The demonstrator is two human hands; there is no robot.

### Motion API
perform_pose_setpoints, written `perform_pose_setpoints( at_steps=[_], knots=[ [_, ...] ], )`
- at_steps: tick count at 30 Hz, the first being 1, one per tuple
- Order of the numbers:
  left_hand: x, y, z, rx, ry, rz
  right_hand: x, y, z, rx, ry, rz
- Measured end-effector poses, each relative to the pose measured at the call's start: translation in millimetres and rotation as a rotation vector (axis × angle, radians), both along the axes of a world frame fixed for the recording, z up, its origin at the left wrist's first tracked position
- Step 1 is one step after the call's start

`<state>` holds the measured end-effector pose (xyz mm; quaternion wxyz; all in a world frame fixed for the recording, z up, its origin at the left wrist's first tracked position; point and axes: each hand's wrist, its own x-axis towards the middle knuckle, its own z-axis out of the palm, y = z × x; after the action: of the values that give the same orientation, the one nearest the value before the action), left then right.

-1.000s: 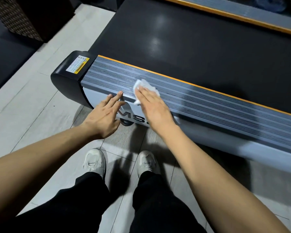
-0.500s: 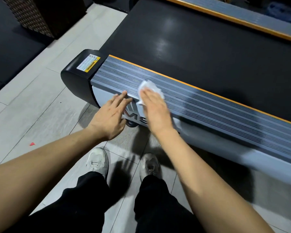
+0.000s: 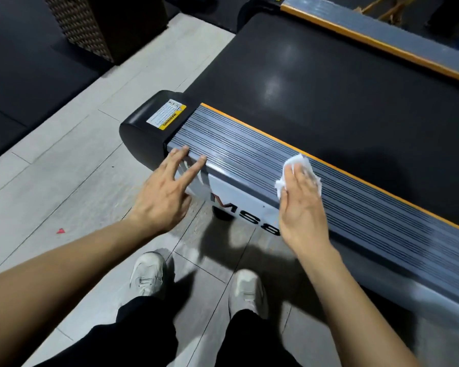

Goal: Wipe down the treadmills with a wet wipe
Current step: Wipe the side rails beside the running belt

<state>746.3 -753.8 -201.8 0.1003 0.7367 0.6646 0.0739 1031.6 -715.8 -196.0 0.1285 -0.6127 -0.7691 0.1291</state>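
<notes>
1. Head view, wipe: wipe is a crumpled white wad lying on the ribbed grey rail of the near treadmill, between the orange strip and the rail's front edge.
2. Head view, right hand: flat, fingers straight, pressing the wipe down onto the rail. No pinch visible; wipe sticks out past the fingertips and the thumb side.
3. Head view, left hand: fingers spread and straight, two tips touching the rail's front edge just beside the black end cap. Holds nothing, looks like a brace.
4. Handling, judged: wipe is light, soft and limp, and likely to bunch or roll under the palm. A flat palm with even pressure suits it better than a pinch. Wet, so it should glide, but the rail's grooves may snag it.
5. Where to hold: palm and fingers centred over the wad so no loose corner drags. Stroking along the grooves rather than across them looks better.
6. Treadmill is heavy and rigid and won't shift under pressure. Black belt has sheen, may be slick.
7. Other: warning label on the end cap, white shoes on the tile floor, second treadmill rail at top right.
</notes>
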Motion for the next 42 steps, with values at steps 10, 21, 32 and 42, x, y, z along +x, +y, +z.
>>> perform_pose_setpoints(
  at_steps=[10, 21, 32, 42],
  knots=[
    [-20.2, -3.5, -3.1, 0.129, -0.056, 0.0, -190.1, 125.0, -0.3, -0.001, -0.081, 0.489],
    [-27.4, -1.9, -14.1, 0.016, -0.039, 0.042, -73.0, 61.0, -5.4, 0.073, 0.063, 0.115],
    [-43.6, -1.7, 1.1, -0.054, -0.085, 0.097, -209.3, 116.3, 3.3, 0.013, -0.073, 0.499],
    [-49.2, 2.8, 15.0, -0.055, -0.25, 0.141, -140.5, 34.2, -6.2, 0.094, -0.018, 0.344]
  ],
)
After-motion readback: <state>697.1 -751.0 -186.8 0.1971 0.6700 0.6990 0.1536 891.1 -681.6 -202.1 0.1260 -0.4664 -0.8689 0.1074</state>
